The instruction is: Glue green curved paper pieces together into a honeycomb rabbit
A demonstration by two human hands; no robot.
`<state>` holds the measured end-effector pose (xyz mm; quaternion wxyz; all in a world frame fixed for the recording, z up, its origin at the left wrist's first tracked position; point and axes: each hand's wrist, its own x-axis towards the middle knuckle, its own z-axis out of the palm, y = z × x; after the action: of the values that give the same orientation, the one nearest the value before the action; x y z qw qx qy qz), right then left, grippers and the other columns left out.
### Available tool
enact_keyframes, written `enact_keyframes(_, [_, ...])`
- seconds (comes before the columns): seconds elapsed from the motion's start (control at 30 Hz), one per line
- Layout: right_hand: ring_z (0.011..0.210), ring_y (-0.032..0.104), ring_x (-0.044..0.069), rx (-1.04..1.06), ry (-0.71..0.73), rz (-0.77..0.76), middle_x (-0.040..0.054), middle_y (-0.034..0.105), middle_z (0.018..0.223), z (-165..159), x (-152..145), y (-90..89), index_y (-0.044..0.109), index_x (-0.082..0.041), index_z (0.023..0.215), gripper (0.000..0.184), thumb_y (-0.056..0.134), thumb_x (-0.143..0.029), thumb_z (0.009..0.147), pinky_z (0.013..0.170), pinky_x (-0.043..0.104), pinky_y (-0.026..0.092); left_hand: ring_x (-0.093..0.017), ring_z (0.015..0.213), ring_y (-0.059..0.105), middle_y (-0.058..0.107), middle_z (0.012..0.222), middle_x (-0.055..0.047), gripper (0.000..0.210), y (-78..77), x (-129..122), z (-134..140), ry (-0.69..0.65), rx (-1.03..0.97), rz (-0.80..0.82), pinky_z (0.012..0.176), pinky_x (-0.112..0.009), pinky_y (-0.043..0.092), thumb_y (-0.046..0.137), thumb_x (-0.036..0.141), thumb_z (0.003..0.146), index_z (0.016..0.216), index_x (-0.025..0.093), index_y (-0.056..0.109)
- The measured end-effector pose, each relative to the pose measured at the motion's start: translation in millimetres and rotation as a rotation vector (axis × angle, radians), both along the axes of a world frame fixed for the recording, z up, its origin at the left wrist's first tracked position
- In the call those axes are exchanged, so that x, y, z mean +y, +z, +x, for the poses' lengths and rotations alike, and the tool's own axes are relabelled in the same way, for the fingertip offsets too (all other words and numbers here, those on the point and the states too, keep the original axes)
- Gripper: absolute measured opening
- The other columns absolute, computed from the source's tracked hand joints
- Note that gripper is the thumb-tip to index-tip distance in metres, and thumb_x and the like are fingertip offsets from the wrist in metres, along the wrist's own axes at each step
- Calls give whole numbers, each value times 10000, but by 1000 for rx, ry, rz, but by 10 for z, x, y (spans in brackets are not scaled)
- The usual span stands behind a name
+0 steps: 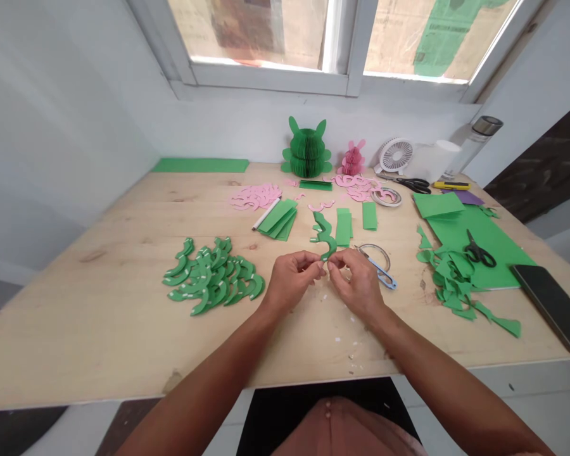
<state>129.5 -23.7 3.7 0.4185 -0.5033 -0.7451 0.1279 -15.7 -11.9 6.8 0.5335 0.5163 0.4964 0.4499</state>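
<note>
Nearest me, small white bits [337, 339] dot the wooden table [109, 304], and a dark phone [551, 304] lies by the right edge. Just beyond, I have both hands brought close together. My left hand [291, 278] pinches the lower end of a wavy green paper piece [330, 242] between thumb and forefinger. My right hand [358, 283] has its fingertips bunched at that same end — from here I can't tell whether they grasp the paper. The piece stands up from my fingers over the middle of the table.

To my left sits a heap of curved green cutouts [213, 275] with pale strips on them; to my right, loose green scraps [451, 294] and black scissors [479, 251] on green sheets [496, 269]. A blue cutter [386, 277] lies just beside my right hand. Farther off I see pink cutouts [256, 196], then — near the wall — a green paper figure [307, 152], a smaller pink one [352, 160] and a white fan [396, 155].
</note>
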Motion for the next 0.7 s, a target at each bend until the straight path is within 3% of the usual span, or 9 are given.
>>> enact_keyframes(0.5, [679,549,177,-82,-33,2,39,615,697,13,6,-35,555,-191,711,119,501,-199,817,667,301,404,-130,593,583,657,629,-9,147,-70,-14,-30,-77,256,209,569,-222,466,569,275,746,704,161,650])
enact_keyframes(0.7, [675,549,175,-85,-32,-10,41,627,709,13,13,-41,566,-192,722,118,484,-180,806,671,302,406,-138,606,593,664,645,-11,128,-75,-17,-37,-81,287,219,578,-223,464,561,263,748,707,171,641])
